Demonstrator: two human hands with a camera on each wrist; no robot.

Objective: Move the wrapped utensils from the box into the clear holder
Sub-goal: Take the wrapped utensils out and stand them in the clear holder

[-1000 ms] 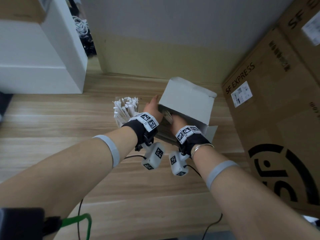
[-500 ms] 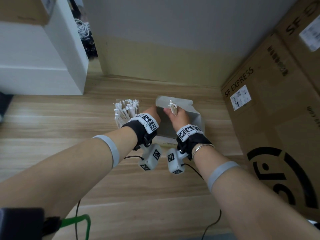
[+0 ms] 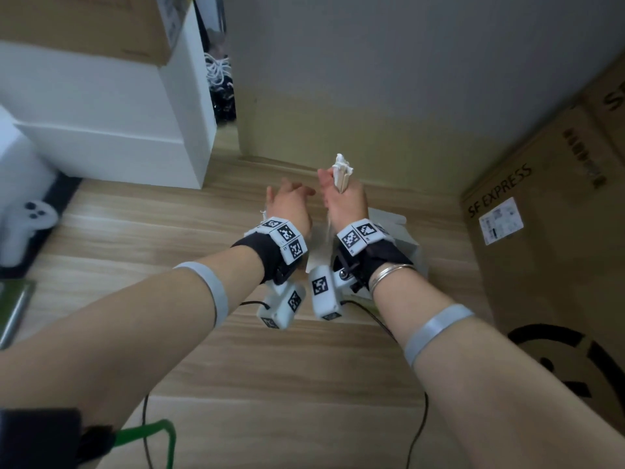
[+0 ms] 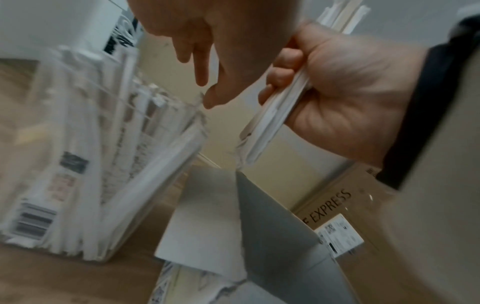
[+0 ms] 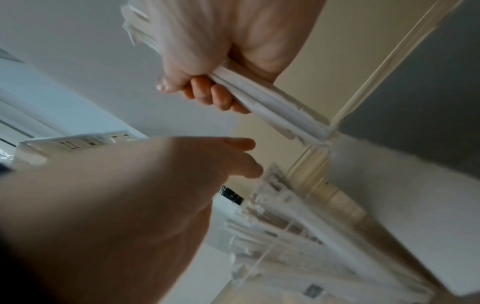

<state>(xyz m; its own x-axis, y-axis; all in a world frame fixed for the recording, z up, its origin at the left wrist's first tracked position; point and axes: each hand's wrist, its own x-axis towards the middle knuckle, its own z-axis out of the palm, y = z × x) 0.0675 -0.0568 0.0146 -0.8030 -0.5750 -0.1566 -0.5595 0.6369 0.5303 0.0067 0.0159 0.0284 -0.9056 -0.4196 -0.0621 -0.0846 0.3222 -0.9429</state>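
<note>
Right hand (image 3: 345, 198) grips my bundle of wrapped utensils (image 4: 270, 115), long axis nearly upright; the clear holder (image 4: 109, 164) stands below to its left, under my empty, relaxed left hand (image 3: 287, 206), box (image 4: 272, 236) beneath

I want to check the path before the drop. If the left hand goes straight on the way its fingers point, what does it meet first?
Probably the clear holder: the left hand points its fingers down at its packed wrapped utensils. Depth is unclear.
</note>
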